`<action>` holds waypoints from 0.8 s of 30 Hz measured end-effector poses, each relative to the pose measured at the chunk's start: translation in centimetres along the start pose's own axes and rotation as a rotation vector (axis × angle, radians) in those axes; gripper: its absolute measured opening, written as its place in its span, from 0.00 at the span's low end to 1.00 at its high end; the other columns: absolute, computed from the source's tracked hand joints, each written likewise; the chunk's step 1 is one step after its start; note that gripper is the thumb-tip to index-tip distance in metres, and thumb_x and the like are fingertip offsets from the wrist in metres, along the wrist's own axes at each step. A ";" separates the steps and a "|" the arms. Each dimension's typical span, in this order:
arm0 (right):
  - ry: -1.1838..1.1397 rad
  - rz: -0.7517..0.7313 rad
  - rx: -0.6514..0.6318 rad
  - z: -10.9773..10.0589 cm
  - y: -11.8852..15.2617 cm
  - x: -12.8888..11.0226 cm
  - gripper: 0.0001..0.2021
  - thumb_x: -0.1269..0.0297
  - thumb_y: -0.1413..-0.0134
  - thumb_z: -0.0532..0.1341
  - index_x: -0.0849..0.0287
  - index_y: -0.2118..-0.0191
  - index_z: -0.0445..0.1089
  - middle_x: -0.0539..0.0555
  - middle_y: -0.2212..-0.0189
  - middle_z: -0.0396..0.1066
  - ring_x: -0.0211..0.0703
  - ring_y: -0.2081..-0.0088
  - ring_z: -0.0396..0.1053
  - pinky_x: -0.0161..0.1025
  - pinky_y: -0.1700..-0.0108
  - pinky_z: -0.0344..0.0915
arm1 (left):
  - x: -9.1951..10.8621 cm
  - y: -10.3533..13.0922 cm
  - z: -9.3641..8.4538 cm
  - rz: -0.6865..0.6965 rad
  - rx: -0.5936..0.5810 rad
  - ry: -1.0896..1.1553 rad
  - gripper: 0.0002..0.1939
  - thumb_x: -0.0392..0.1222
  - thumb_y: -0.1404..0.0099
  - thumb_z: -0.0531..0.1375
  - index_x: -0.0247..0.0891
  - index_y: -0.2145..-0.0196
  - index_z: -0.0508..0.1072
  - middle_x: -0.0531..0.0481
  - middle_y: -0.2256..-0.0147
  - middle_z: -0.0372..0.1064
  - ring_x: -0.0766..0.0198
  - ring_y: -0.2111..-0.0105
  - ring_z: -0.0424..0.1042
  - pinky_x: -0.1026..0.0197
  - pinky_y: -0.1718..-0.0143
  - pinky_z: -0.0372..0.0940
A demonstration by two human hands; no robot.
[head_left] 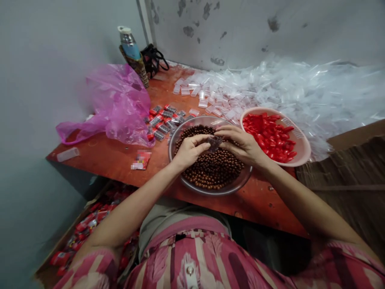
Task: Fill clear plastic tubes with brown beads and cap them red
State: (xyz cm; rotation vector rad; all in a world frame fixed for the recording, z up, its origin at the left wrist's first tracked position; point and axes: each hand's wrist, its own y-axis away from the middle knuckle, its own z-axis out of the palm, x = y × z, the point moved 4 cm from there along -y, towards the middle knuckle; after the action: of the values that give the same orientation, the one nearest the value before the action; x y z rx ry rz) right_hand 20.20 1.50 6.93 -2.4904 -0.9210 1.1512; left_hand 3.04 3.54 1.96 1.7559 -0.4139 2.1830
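Observation:
Over a clear plastic bowl [210, 192] of strung brown beads [207, 172], both my hands meet at a small clear plastic container [214, 143] with something dark inside. Its left side is pinched between the thumb and fingers of my left hand [191, 151]. My right hand [242, 144] curls in from the other side, its fingertips closed around the container's right end. The fingers partly hide the container, and its contents are too small to make out. Behind the bowl lie several filled containers [162, 127] with red caps.
A pink basket [303, 154] of red caps [267, 136] stands right of the bowl. Clear empty containers [288, 88] are heaped behind. To the left are a purple plastic bag [120, 104], a red packet [141, 159] and a flask [130, 46]. A box of red-capped items [87, 224] sits below the table.

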 end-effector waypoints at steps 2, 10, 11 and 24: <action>0.013 -0.048 -0.018 0.0 0.1 -0.4 0.11 0.65 0.39 0.59 0.56 0.52 0.71 0.58 0.54 0.73 0.44 0.50 0.70 0.44 0.47 0.66 | 0.2 0.0 0.0 0.025 0.003 -0.096 0.16 0.43 0.43 0.65 0.38 0.57 0.79 0.46 0.54 0.76 0.55 0.52 0.73 0.56 0.49 0.67; -0.067 0.028 0.022 -0.4 2.0 -0.1 0.07 0.64 0.40 0.60 0.58 0.57 0.70 0.57 0.58 0.74 0.42 0.56 0.72 0.40 0.52 0.69 | 0.7 0.0 0.4 0.112 0.062 -0.322 0.16 0.45 0.39 0.62 0.40 0.53 0.77 0.47 0.52 0.75 0.55 0.51 0.72 0.55 0.46 0.65; -0.055 0.069 0.046 -1.1 2.4 0.2 0.08 0.64 0.41 0.60 0.58 0.57 0.70 0.56 0.58 0.75 0.42 0.57 0.73 0.40 0.54 0.69 | 0.6 0.0 0.4 0.085 0.067 -0.248 0.18 0.46 0.39 0.62 0.40 0.51 0.76 0.46 0.50 0.74 0.55 0.51 0.72 0.55 0.48 0.67; 0.722 0.864 0.145 -14.7 7.4 15.9 0.09 0.69 0.45 0.56 0.62 0.68 0.75 0.60 0.65 0.77 0.49 0.62 0.72 0.42 0.57 0.64 | 0.5 0.1 1.5 0.123 -0.024 -0.398 0.14 0.43 0.39 0.62 0.43 0.55 0.79 0.49 0.53 0.76 0.56 0.50 0.73 0.56 0.42 0.62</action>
State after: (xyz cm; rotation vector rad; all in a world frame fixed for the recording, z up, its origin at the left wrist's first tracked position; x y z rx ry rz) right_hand 42.29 6.51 3.73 -2.8686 0.4481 0.3330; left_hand 4.26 2.89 2.72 2.2062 -0.6515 1.8861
